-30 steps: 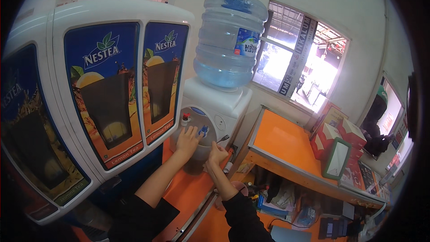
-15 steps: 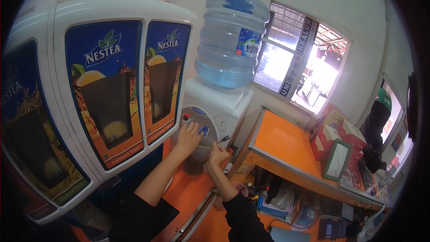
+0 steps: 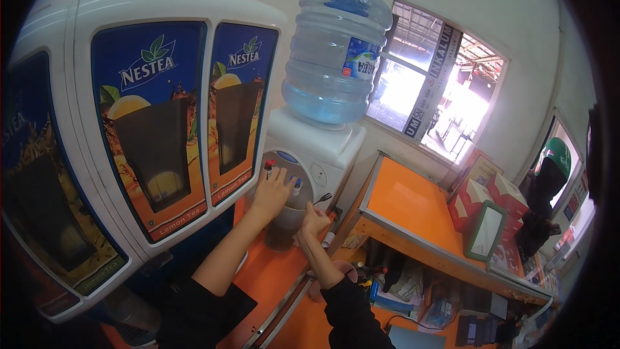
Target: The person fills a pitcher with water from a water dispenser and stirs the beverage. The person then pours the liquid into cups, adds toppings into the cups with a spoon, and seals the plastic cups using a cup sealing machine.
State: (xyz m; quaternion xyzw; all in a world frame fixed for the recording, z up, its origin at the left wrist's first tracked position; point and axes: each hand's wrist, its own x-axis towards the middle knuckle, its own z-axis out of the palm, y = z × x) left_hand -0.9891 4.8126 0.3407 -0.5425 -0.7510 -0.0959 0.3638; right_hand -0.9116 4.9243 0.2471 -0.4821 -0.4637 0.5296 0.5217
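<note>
Dark-filled clear cup (image 3: 281, 232) upright beneath white water dispenser's (image 3: 310, 155) taps, on orange table (image 3: 265, 278), beside blue-tinted bottle-topped unit's rounded front panel.

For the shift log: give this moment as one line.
left hand: pressing on water dispenser tap | right hand: holding cup under tap | large water bottle: on top

The water dispenser (image 3: 314, 155) is white, with a pale blue bottle (image 3: 336, 58) and red and blue taps. The table (image 3: 413, 203) is bright orange. The drink machine (image 3: 129, 129) at left is white with dark blue panels showing yellow lemons.
</note>
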